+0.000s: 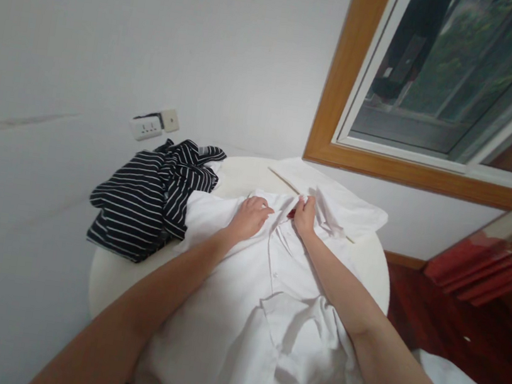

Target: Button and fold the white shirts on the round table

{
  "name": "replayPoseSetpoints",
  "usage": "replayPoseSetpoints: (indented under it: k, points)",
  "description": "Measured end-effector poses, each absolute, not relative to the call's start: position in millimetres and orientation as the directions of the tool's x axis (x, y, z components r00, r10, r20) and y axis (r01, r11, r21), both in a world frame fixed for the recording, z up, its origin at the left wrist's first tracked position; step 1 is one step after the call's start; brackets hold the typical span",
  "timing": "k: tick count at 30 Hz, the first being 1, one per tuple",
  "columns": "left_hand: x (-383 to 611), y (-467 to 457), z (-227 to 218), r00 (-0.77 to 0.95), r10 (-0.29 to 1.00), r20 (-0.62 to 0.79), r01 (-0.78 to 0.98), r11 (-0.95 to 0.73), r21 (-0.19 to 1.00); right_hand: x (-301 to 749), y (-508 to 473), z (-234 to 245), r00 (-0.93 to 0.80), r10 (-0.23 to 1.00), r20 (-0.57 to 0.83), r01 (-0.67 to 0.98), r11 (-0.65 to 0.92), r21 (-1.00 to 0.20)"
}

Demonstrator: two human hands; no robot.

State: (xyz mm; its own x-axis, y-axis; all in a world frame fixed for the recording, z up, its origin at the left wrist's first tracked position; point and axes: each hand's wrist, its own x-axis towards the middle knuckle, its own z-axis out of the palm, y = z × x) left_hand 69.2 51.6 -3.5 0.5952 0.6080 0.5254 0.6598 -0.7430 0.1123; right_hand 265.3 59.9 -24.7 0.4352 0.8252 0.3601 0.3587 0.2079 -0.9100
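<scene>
A white button-up shirt (263,307) lies front-up across a round white table (111,273), its collar at the far end. My left hand (250,217) rests on the left side of the collar with its fingers curled into the cloth. My right hand (305,215) pinches the right side of the collar, fingers pressed together. Both forearms stretch over the shirt's front. A folded white cloth (331,199) lies just beyond the collar.
A black-and-white striped garment (149,202) is heaped on the table's left edge and hangs over it. A wall socket (148,126) sits behind it. A wood-framed window (438,116) is at the right, with red floor (433,318) below.
</scene>
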Motion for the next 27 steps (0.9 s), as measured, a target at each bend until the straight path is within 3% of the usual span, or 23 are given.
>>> replayPoseSetpoints:
  k: [3, 7, 10, 14, 22, 27]
  points:
    - [74, 40, 4, 0.635, 0.584, 0.506, 0.608, -0.781, 0.139, 267, 63, -22, 0.472, 0.788, 0.395, 0.391, 0.215, -0.895]
    - [78, 25, -2, 0.641, 0.651, 0.406, 0.5, -0.756, 0.422, 269, 66, -19, 0.484, 0.779, 0.4, 0.354, 0.244, -0.903]
    - [71, 21, -14, 0.637, 0.648, 0.417, 0.421, -0.746, 0.516, 270, 67, -18, 0.479, 0.807, 0.344, 0.287, 0.227, -0.931]
    - [59, 22, -20, 0.673, 0.603, 0.428, 0.385, -0.78, 0.493, 272, 70, -19, 0.506, 0.813, 0.288, 0.216, 0.204, -0.955]
    - [63, 9, -13, 0.644, 0.634, 0.429, 0.558, -0.772, 0.303, 275, 73, -22, 0.475, 0.833, 0.285, 0.213, 0.205, -0.955]
    - [65, 10, -14, 0.595, 0.675, 0.436, 0.575, -0.737, 0.356, 276, 74, -23, 0.467, 0.838, 0.282, 0.194, 0.213, -0.957]
